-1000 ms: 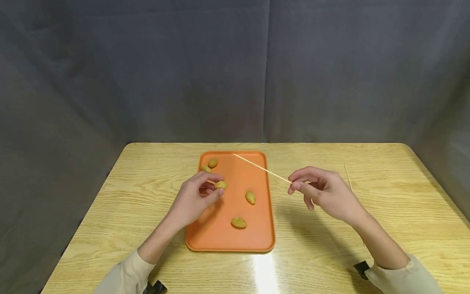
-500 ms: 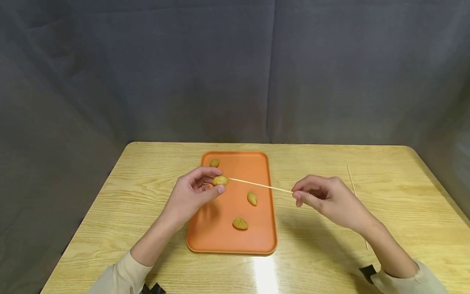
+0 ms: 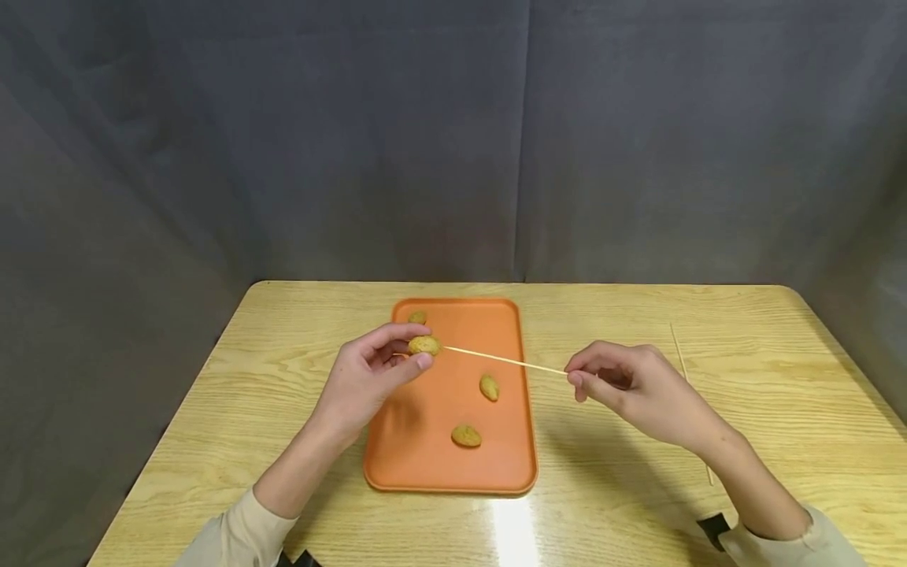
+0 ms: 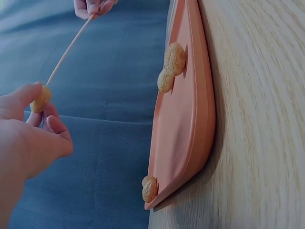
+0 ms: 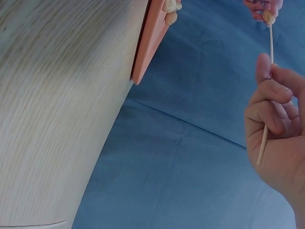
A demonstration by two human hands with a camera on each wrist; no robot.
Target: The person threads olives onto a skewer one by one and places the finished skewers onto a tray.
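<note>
Above the left part of the orange tray point(image 3: 439, 472), my left hand point(image 3: 357, 386) pinches a brown, peanut-like piece point(image 3: 424, 345) between thumb and fingers. My right hand point(image 3: 648, 398), right of the tray, pinches a thin wooden stick point(image 3: 506, 360) that points left, its tip at the piece's right side. Whether the tip has entered it I cannot tell. In the left wrist view the stick point(image 4: 69, 49) meets the held piece point(image 4: 41, 99) from above. The right wrist view shows the stick's rear end point(image 5: 262, 145) crossing the palm of my right hand point(image 5: 279, 114).
On the tray lie loose pieces: one at the back left point(image 3: 417, 316), one right of centre point(image 3: 489, 387) and one nearer the front point(image 3: 466, 435). A second stick point(image 3: 679, 352) lies on the wooden table point(image 3: 602, 307) at the right, partly behind my right forearm. A dark curtain point(image 3: 383, 142) hangs behind.
The stick's tip has swung from over the tray's back edge down to the held piece. My right hand moved slightly towards the front, and my left hand turned the piece to face the stick.
</note>
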